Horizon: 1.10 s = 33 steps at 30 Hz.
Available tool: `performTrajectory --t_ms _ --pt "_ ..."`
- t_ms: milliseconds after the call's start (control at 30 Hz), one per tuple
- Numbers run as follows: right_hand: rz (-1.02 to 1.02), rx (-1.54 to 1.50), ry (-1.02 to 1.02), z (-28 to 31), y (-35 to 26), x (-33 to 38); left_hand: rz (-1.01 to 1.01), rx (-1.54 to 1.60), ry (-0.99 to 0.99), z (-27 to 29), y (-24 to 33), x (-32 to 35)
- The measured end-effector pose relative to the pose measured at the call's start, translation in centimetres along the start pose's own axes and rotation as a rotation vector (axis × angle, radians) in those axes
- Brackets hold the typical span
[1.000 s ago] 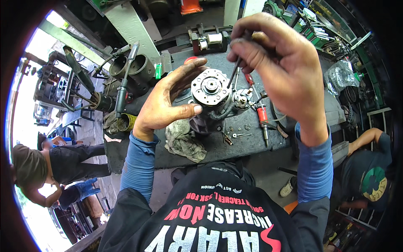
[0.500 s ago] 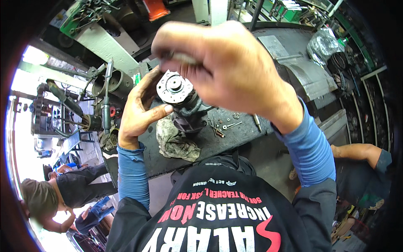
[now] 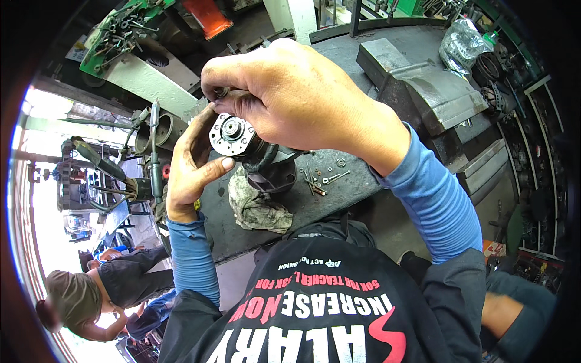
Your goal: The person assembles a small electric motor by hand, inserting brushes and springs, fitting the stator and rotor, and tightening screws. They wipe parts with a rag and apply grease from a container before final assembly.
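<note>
Metal, heavy and stiff: the round motor part [image 3: 233,134] hangs above the workbench's [image 3: 339,187] near edge, over the rag [image 3: 257,202]. Left hand [image 3: 190,163] cups its rim, the best hold; right hand [image 3: 296,103] pinches something small on top. Since half a second ago, the view has closed in.

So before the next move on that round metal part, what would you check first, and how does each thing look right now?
1. Left hand steadies the round metal part, thumb on its rim: ok.
2. Right hand pinches a small dark piece above the part: ok.
3. What that piece is, and whether it is seated: cannot tell.
4. Loose bolts and washers lie together on the workbench, away from its edge: ok.
5. Rag lies under the part, ready to catch drops: ok.
</note>
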State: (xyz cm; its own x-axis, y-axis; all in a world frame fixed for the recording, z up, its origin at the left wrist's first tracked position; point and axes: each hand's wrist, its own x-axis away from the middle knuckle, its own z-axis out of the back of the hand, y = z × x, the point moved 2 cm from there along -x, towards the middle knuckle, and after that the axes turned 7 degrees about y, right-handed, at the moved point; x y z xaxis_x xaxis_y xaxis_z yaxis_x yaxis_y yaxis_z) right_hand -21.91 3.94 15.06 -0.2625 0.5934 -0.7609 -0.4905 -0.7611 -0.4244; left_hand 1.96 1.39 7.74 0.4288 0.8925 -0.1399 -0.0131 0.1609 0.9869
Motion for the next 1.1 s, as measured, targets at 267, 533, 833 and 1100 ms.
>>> performTrajectory --t_ms 267,533,833,1100 --pt "-0.03 0.002 -0.013 -0.3 0.4 0.6 0.013 -0.02 -0.008 -0.2 0.0 0.1" --pt "-0.023 0.014 0.006 -0.4 0.7 0.7 0.011 -0.03 -0.004 -0.2 0.0 -0.2" --pt "0.095 -0.052 0.271 1.6 -1.1 -2.0 0.031 -0.071 0.019 -1.2 1.2 -0.7" --pt "-0.005 -0.094 0.514 6.1 -1.3 0.7 -0.048 -0.199 -0.014 -1.8 2.0 -0.7"
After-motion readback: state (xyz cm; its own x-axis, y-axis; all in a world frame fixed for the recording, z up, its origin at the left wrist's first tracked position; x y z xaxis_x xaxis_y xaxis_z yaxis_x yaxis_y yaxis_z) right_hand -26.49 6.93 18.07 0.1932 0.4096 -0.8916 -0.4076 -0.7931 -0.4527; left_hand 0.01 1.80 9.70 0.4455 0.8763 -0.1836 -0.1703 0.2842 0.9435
